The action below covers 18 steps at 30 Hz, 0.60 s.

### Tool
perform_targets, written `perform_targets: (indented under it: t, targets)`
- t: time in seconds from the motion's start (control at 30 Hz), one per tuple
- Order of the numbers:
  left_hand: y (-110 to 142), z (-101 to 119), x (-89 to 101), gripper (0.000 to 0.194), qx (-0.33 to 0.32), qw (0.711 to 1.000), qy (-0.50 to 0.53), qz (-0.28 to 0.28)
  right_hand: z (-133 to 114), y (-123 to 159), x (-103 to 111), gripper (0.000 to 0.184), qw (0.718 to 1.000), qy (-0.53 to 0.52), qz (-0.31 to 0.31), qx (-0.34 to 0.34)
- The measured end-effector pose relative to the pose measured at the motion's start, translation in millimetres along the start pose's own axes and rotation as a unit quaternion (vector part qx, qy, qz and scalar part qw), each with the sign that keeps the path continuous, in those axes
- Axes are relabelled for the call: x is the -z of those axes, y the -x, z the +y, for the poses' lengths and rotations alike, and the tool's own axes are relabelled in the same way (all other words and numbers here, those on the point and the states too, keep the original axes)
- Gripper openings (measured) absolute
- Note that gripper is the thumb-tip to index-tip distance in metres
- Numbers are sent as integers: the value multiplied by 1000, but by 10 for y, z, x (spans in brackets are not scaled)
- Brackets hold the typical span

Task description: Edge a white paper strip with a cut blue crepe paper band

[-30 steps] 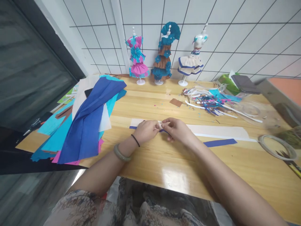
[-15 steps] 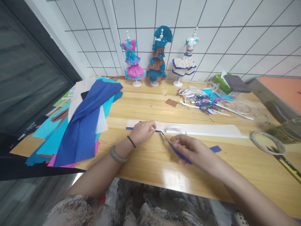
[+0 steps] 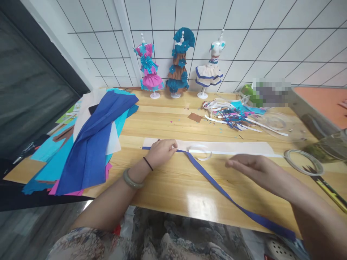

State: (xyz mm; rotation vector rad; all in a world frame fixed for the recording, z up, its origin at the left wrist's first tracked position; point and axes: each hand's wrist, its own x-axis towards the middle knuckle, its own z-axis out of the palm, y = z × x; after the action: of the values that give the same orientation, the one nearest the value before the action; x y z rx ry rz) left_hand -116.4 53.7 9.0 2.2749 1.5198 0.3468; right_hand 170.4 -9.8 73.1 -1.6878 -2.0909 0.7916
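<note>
Right hand (image 3: pixel 253 169) has shifted rightward, grip unclear. Left hand (image 3: pixel 162 150), fingers clamped on blue strip (image 3: pixel 204 172); gradual smoothing should prevent creases.

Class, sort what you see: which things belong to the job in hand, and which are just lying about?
Seemingly in the job:
blue strip, with the left hand at its upper part
cream strip, partly beneath that hand
curled white strip

Apparently lying about:
three dressed figures
stacked coloured sheets
offcut pile
brown scrap
</note>
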Motion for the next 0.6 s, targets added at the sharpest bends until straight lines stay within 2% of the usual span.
perform_targets:
  t: [0.1, 0.2, 0.27, 0.33, 0.43, 0.6]
  targets:
    - [2, 9, 9, 15, 5, 1000, 1, -5, -81, -299, -164, 33, 994, 45, 58, 81]
    - [6, 23, 24, 18, 12, 1000, 2, -13, -155, -575, -367, 32, 977, 87, 41, 192]
    - [7, 29, 33, 20, 13, 1000, 3, -14, -164, -677, -455, 28, 962, 141, 22, 232]
    - [7, 33, 39, 21, 13, 1000, 5, -16, -122, -702, -476, 27, 949, 202, 21, 242]
    - [5, 34, 41, 21, 14, 1000, 5, -20, 63, -636, -392, 27, 937, 262, 61, 223]
    - [1, 24, 28, 21, 15, 1000, 2, -18, 671, -427, -143, 30, 942, 275, 113, 156]
